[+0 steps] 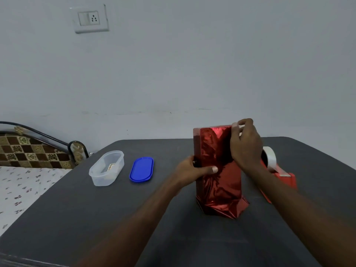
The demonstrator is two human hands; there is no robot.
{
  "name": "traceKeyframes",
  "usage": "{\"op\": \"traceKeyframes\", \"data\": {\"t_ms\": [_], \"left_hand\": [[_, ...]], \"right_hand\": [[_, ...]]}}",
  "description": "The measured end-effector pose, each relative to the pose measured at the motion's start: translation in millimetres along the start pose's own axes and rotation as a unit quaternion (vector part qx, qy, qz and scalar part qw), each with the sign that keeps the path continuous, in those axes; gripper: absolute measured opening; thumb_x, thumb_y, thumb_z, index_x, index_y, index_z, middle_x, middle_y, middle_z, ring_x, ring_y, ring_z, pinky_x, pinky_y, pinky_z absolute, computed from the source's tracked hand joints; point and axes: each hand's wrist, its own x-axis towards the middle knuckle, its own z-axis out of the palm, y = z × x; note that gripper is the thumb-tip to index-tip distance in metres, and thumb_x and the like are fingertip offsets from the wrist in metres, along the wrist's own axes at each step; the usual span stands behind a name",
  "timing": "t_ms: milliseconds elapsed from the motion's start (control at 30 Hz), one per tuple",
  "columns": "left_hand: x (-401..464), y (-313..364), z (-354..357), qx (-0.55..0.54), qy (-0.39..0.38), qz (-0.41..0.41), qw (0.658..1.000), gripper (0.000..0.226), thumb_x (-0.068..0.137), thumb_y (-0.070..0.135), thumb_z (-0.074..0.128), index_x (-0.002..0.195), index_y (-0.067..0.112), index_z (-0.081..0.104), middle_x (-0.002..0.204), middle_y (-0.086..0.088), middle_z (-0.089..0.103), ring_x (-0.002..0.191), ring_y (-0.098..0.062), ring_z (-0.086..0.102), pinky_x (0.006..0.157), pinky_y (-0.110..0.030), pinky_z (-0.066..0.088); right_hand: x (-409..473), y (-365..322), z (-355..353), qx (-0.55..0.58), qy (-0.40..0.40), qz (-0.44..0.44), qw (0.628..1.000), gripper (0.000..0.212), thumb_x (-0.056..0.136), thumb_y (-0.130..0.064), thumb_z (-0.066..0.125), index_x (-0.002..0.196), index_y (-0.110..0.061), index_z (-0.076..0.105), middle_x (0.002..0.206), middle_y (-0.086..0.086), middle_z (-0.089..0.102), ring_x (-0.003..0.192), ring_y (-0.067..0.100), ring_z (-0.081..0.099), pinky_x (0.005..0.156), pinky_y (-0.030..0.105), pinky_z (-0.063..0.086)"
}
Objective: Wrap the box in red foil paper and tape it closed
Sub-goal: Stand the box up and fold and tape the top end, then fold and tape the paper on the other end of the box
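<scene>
Clear plastic tub (106,168) sits open on dark gray table (77,218), small label inside. Blue lid (141,169) lies flat just beside tub, on its right, not touching. White switch plate with socket (90,19) high on pale wall (212,64). Bed on left: flowery sheet (21,191), brown checkered headboard (28,151) with dark curved rail.
</scene>
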Motion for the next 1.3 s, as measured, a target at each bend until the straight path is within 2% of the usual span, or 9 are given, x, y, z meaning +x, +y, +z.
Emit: {"op": "traceKeyframes", "data": {"t_ms": [233, 400, 533, 767, 900, 1000, 1100, 1200, 1300], "left_hand": [[8.6, 42.0, -17.9, 0.12, 0.084, 0.022, 0.989, 0.051, 0.07, 0.053, 0.083, 0.101, 0.021, 0.057, 0.104, -0.002, 0.067, 0.095, -0.021, 0.069, 0.085, -0.038, 0.059], [14.7, 86.1, -40.1, 0.385, 0.11, 0.077, 0.913, 0.086, 0.064, 0.059, 0.083, 0.13, 0.014, 0.053, 0.12, -0.003, 0.061, 0.11, -0.022, 0.058, 0.09, -0.034, 0.05], [14.5, 124.5, -42.0, 0.549, 0.028, 0.097, 0.83, 0.083, 0.056, 0.059, 0.086, 0.123, 0.018, 0.059, 0.113, 0.001, 0.065, 0.106, -0.022, 0.061, 0.087, -0.036, 0.051], [18.1, 168.6, -53.6, 0.621, 0.052, 0.159, 0.766, 0.074, 0.058, 0.059, 0.084, 0.121, 0.028, 0.059, 0.121, 0.006, 0.06, 0.119, -0.023, 0.052, 0.101, -0.042, 0.035], [13.4, 178.4, -63.1, 0.565, 0.12, 0.185, 0.795, 0.069, 0.071, 0.056, 0.079, 0.122, 0.014, 0.06, 0.117, -0.004, 0.065, 0.11, -0.025, 0.058, 0.091, -0.038, 0.049], [13.6, 176.6, -56.1, 0.539, 0.08, 0.149, 0.825, 0.061, 0.074, 0.057, 0.076, 0.11, 0.009, 0.068, 0.104, -0.005, 0.069, 0.098, -0.023, 0.063, 0.083, -0.037, 0.053], [13.8, 174.0, -41.3, 0.482, 0.007, 0.169, 0.86, 0.031, 0.08, 0.043, 0.078, 0.086, 0.014, 0.074, 0.086, 0.004, 0.071, 0.08, -0.011, 0.066, 0.068, -0.025, 0.05], [12.7, 178.8, -26.5, 0.474, -0.011, 0.22, 0.852, 0.02, 0.083, 0.032, 0.076, 0.068, 0.023, 0.066, 0.057, 0.015, 0.055, 0.051, 0.001, 0.051, 0.05, -0.011, 0.034], [10.5, 195.6, -19.5, 0.473, 0.008, 0.276, 0.837, 0.011, 0.079, 0.026, 0.079, 0.077, 0.015, 0.075, 0.06, 0.01, 0.062, 0.054, 0.0, 0.056, 0.055, -0.015, 0.041]], "right_hand": [[-3.2, 4.9, -3.7, -0.137, -0.075, -0.158, 0.975, 0.073, 0.082, -0.024, 0.067, 0.146, -0.008, 0.034, 0.139, 0.019, 0.046, 0.125, 0.036, 0.044, 0.092, 0.046, 0.046], [7.0, -8.9, -13.5, -0.259, -0.202, -0.27, 0.905, 0.101, 0.074, -0.019, 0.077, 0.156, -0.016, 0.02, 0.159, 0.017, 0.026, 0.148, 0.038, 0.019, 0.117, 0.05, 0.026], [12.9, -7.2, -15.6, -0.157, -0.401, -0.159, 0.888, 0.096, 0.076, -0.027, 0.082, 0.154, -0.025, 0.025, 0.139, 0.009, 0.052, 0.123, 0.028, 0.05, 0.098, 0.038, 0.044], [-4.1, 10.3, -14.5, -0.069, -0.459, 0.005, 0.885, 0.068, 0.076, -0.033, 0.086, 0.132, -0.016, 0.05, 0.118, 0.001, 0.058, 0.101, 0.017, 0.057, 0.08, 0.029, 0.046], [-12.1, 36.0, -14.2, -0.019, -0.486, 0.111, 0.867, 0.072, 0.075, -0.035, 0.086, 0.131, -0.012, 0.047, 0.121, 0.004, 0.057, 0.105, 0.02, 0.06, 0.082, 0.034, 0.054], [-11.7, 40.4, -18.7, 0.01, -0.509, 0.134, 0.85, 0.083, 0.077, -0.037, 0.084, 0.143, -0.015, 0.038, 0.128, 0.004, 0.054, 0.104, 0.016, 0.058, 0.072, 0.024, 0.051], [-3.5, 33.8, -23.7, 0.091, -0.46, 0.123, 0.874, 0.085, 0.073, -0.035, 0.086, 0.144, -0.018, 0.042, 0.133, 0.004, 0.059, 0.112, 0.018, 0.062, 0.09, 0.035, 0.054], [9.1, 22.3, -32.3, 0.176, -0.412, 0.138, 0.883, 0.066, 0.076, -0.027, 0.086, 0.131, -0.018, 0.05, 0.121, 0.004, 0.065, 0.105, 0.019, 0.068, 0.094, 0.043, 0.057], [17.1, 23.0, -38.4, 0.199, -0.407, 0.126, 0.882, 0.061, 0.073, -0.024, 0.088, 0.124, -0.02, 0.055, 0.116, 0.007, 0.069, 0.103, 0.02, 0.07, 0.092, 0.045, 0.058]]}}
